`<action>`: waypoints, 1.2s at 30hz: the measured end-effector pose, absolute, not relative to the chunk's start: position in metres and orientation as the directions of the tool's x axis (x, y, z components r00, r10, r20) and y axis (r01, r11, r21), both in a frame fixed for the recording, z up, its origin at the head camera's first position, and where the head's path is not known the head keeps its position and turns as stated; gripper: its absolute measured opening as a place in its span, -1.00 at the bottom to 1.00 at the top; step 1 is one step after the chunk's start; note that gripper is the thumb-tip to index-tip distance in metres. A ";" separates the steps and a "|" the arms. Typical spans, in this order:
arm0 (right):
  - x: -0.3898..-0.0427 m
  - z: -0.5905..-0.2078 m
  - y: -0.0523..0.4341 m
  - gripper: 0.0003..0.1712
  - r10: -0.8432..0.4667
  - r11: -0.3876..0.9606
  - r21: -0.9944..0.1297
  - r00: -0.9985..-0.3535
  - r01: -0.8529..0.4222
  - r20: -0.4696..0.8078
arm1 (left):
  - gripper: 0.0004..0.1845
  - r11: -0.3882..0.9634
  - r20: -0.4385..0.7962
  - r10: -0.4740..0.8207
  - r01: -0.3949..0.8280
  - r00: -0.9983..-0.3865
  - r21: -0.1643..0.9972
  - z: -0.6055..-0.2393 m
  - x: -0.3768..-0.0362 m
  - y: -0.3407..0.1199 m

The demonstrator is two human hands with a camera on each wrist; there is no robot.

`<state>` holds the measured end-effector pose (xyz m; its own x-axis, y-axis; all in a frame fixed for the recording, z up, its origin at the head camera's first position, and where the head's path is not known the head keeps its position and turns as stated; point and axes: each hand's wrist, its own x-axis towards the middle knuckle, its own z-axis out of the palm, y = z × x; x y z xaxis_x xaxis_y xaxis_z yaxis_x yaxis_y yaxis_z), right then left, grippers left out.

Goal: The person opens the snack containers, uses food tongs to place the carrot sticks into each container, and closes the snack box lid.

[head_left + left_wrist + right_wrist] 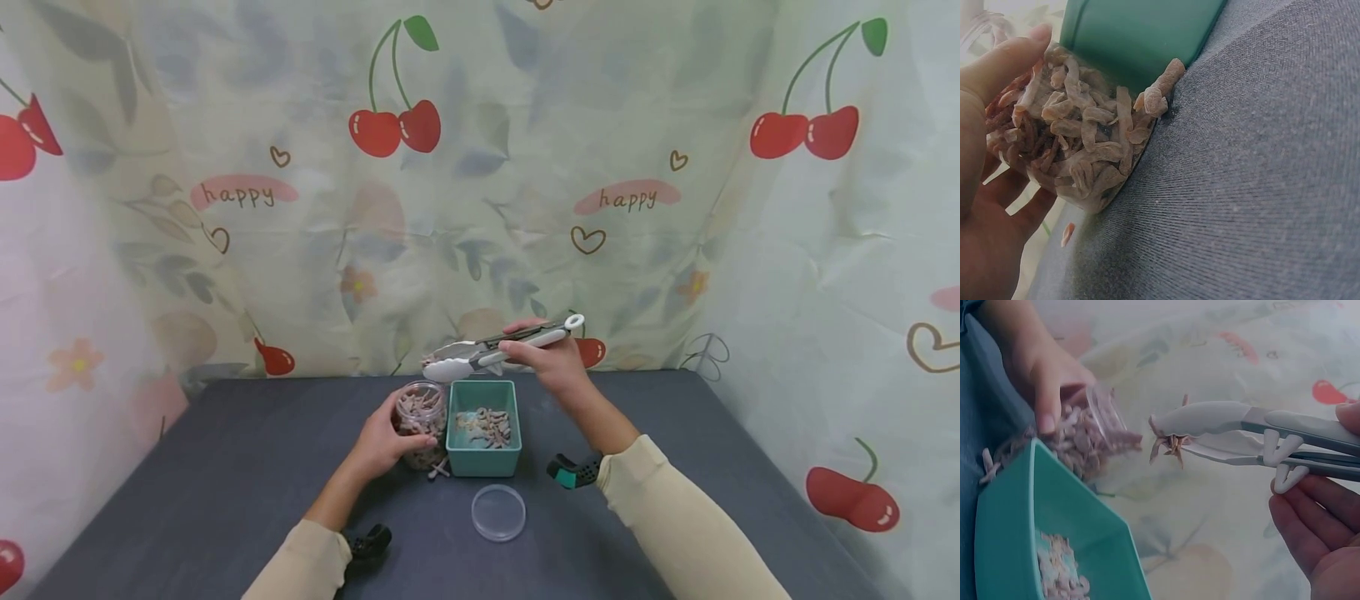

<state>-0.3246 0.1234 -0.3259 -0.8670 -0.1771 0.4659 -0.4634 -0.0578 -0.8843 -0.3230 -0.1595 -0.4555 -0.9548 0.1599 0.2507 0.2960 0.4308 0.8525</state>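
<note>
My left hand (377, 443) grips a clear plastic jar (1085, 134) full of pale, stick-like dried pieces, which stands against the left side of a teal bin (483, 463). A smaller heap of the same pieces (491, 427) lies on the bin's floor. With my right hand (553, 360) I hold grey-and-white kitchen tongs (450, 370), raised over the back of the jar and bin. A few pieces (1172, 447) are pinched between the tong tips, just beyond the jar's open mouth in the right wrist view.
A round clear lid (498, 513) lies on the dark cloth-covered table (255, 467) in front of the bin. Loose pieces (1164, 87) lie at the jar's base, and a small one (1067, 234) sits apart. A printed curtain (480, 167) hangs behind and at both sides.
</note>
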 end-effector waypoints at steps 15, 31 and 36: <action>-0.322 -0.341 0.099 -0.73 -0.228 -0.042 -0.890 -0.863 -0.454 0.451 | -0.01 0.413 0.259 0.150 0.299 -0.954 0.861 -0.456 -0.322 -0.160; -0.330 -0.334 0.088 -0.69 -0.241 0.106 -0.947 -0.932 -0.304 0.272 | -0.04 0.427 0.275 0.140 0.309 -0.951 0.850 -0.456 -0.321 -0.159; -0.330 -0.330 0.085 -0.69 -0.256 0.129 -0.942 -0.928 -0.311 0.272 | -0.03 0.425 0.265 0.145 0.302 -0.953 0.853 -0.455 -0.322 -0.159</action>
